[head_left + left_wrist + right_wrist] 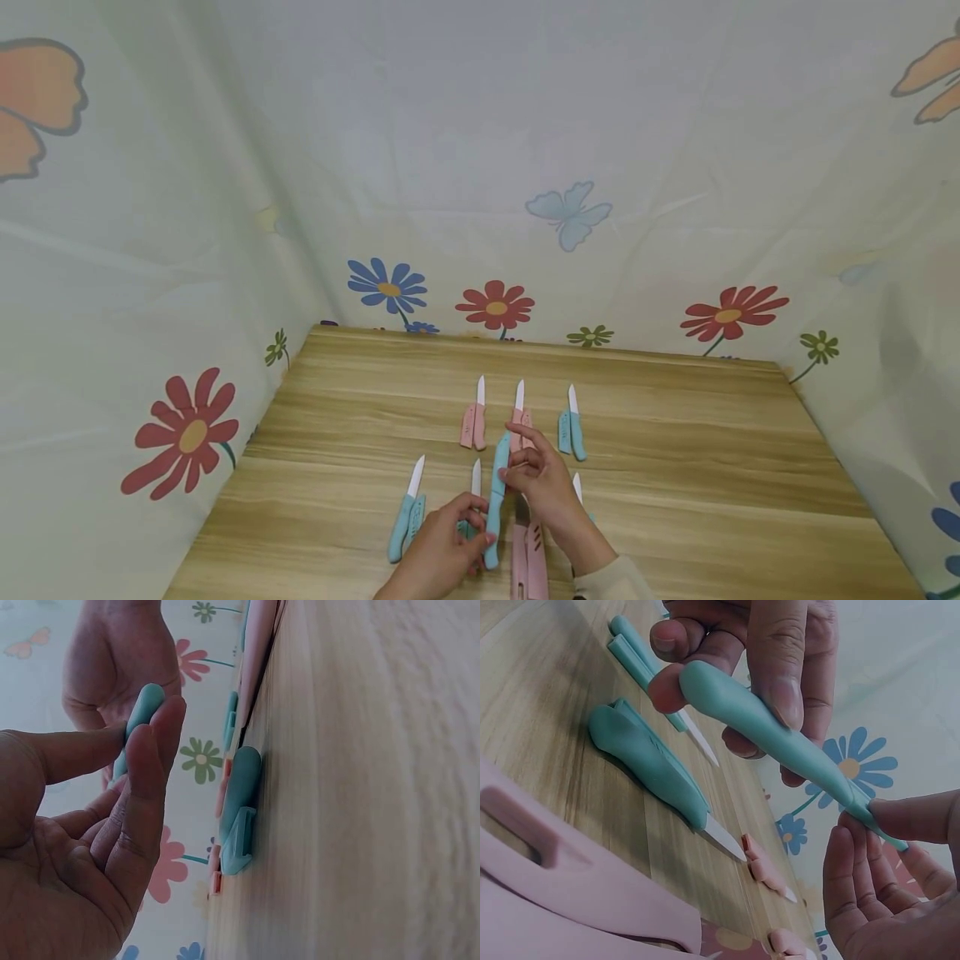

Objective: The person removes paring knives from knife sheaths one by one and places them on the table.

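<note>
Above the table, both hands hold a small light-blue paring knife (496, 517) with its sheath (502, 454) over the blade. The left hand (438, 546) pinches the handle between thumb and fingers. At the far end, the right hand (551, 492) pinches the sheath; its fingertips also show in the right wrist view. No bare blade is visible on this knife. Below the hands lies a larger pink knife (519, 554) beside its pink sheath (536, 558). A blue knife (649, 765) lies on the table under the left hand, partly hidden in the head view.
Two pink knives (480, 429) and a blue knife (576, 433) lie in a back row, each beside a sheath. A blue knife (402, 529) lies at the left; another (577, 483) is mostly behind the right wrist. A flowered curtain (637, 275) surrounds the wooden table (712, 483).
</note>
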Demonstrator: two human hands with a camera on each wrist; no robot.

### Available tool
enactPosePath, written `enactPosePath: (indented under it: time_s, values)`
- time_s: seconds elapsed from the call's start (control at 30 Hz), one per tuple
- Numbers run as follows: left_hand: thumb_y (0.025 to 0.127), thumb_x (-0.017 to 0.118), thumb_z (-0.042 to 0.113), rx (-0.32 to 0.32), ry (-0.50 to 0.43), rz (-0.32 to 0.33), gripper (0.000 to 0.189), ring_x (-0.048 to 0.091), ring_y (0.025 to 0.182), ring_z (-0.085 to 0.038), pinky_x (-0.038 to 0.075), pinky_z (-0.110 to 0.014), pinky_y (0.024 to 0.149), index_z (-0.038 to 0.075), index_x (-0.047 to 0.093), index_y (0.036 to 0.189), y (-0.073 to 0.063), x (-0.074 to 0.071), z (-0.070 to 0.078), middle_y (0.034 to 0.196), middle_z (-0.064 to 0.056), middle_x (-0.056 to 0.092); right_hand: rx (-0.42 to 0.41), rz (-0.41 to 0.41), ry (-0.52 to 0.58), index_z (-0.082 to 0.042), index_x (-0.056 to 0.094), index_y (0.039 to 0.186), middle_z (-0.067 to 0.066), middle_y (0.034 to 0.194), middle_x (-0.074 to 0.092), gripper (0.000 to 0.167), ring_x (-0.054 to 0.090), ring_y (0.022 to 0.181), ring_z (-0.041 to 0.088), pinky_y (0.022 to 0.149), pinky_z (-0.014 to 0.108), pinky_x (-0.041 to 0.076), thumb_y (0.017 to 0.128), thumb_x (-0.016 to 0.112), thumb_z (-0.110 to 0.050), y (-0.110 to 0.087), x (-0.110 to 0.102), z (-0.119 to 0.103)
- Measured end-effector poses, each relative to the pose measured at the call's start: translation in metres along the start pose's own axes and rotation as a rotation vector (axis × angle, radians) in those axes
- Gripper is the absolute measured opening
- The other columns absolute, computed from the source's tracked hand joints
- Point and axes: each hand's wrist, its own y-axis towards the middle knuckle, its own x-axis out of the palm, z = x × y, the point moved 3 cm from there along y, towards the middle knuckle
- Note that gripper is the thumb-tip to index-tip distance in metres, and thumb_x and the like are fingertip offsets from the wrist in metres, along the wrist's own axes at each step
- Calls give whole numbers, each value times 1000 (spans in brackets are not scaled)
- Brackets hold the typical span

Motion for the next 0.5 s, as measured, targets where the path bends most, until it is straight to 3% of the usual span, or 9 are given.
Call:
enactPosePath:
  time_s: [0.5]
  values:
    - [95, 74, 12, 4, 7, 8, 30, 67, 59, -11, 57, -25, 53, 10, 63, 123, -1, 0, 1, 98, -2, 65, 1, -21, -10, -17, 56, 142, 11, 93, 65, 63, 68, 77, 15, 77, 35, 61, 87, 71, 10, 2, -1, -3]
